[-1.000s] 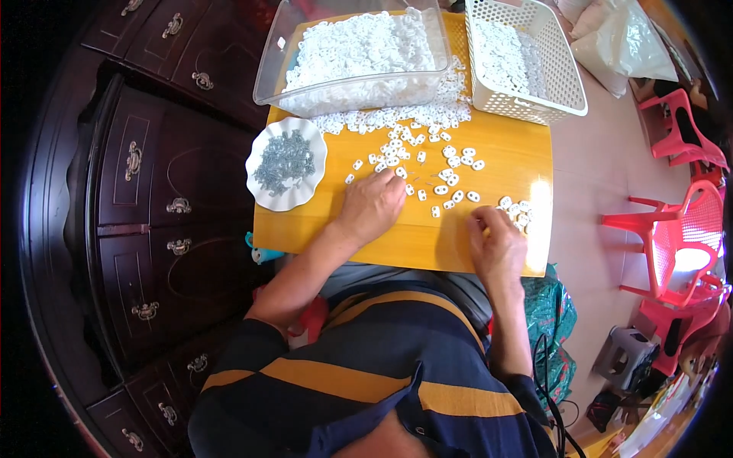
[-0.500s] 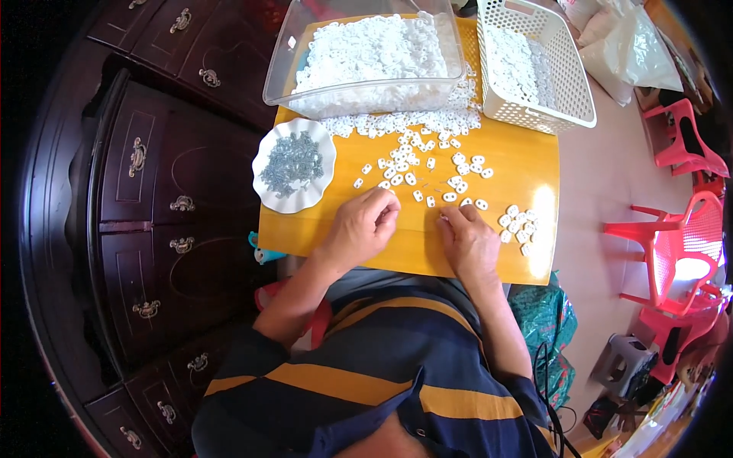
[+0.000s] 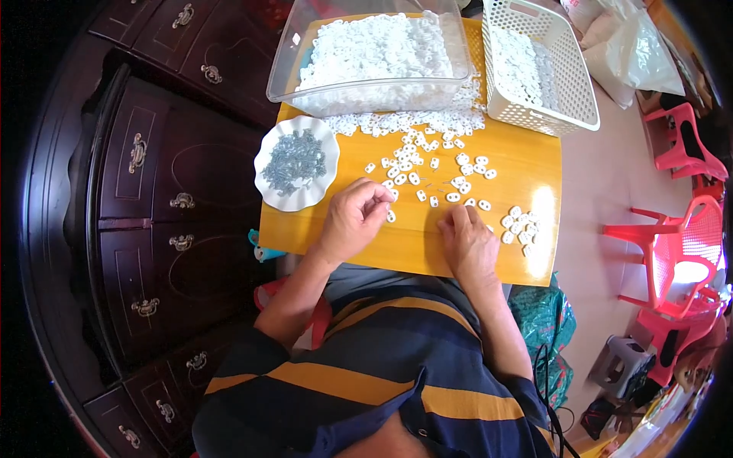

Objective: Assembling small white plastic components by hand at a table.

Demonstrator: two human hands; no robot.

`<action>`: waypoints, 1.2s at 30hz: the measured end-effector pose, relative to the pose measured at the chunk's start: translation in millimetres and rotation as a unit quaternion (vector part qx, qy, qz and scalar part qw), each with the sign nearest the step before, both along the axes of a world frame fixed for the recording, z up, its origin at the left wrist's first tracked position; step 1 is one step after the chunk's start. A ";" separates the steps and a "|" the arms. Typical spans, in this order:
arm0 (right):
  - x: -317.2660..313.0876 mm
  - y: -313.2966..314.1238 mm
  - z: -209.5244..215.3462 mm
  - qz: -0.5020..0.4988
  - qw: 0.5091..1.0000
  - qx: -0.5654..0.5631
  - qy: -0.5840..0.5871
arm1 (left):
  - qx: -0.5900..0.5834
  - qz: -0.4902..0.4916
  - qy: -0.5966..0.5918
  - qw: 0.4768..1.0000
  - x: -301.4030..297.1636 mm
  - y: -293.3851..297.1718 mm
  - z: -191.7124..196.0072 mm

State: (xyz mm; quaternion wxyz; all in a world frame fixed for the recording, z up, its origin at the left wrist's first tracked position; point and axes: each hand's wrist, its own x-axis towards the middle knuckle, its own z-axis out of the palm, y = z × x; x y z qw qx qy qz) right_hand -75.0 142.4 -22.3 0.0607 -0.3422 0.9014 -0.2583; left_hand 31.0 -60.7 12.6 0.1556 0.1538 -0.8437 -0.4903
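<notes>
My left hand (image 3: 354, 219) is curled just above the table, thumb and fingertips together. Whatever they pinch, if anything, is too small to make out. Close to its fingers lies a small white two-holed piece (image 3: 391, 217). To the right, my right hand (image 3: 471, 243) points down at the tabletop with its fingers bunched, and their tips hide anything held. Beyond both hands spread loose white two-holed pieces (image 3: 453, 197), with a few thin metal pins (image 3: 440, 190) among them. A separate cluster of white pieces (image 3: 517, 227) lies right of my right hand.
A scalloped white plate (image 3: 330, 134) of small grey metal parts stands at the left. Behind are a clear plastic bin (image 3: 366, 93) and a white perforated basket (image 3: 544, 120), both holding white pieces. A dark drawer cabinet (image 3: 179, 164) borders the left; red chairs (image 3: 664, 248) stand right.
My left hand has lifted slightly up and left, and a white piece now shows by its fingers. My right hand stays in nearly the same place, its fingers slightly shifted.
</notes>
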 end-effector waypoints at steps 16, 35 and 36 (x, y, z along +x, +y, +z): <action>20.4 1.7 4.7 -0.046 0.784 -0.365 -0.499 | 0.241 -0.045 0.013 0.969 3.6 15.9 -16.2; 24.4 1.3 3.5 -0.036 0.785 -0.362 -0.501 | 0.175 -0.094 0.004 0.980 -1.7 31.4 -9.6; 24.3 1.1 3.9 -0.037 0.785 -0.361 -0.502 | 0.171 -0.094 0.003 0.981 -1.9 31.6 -9.6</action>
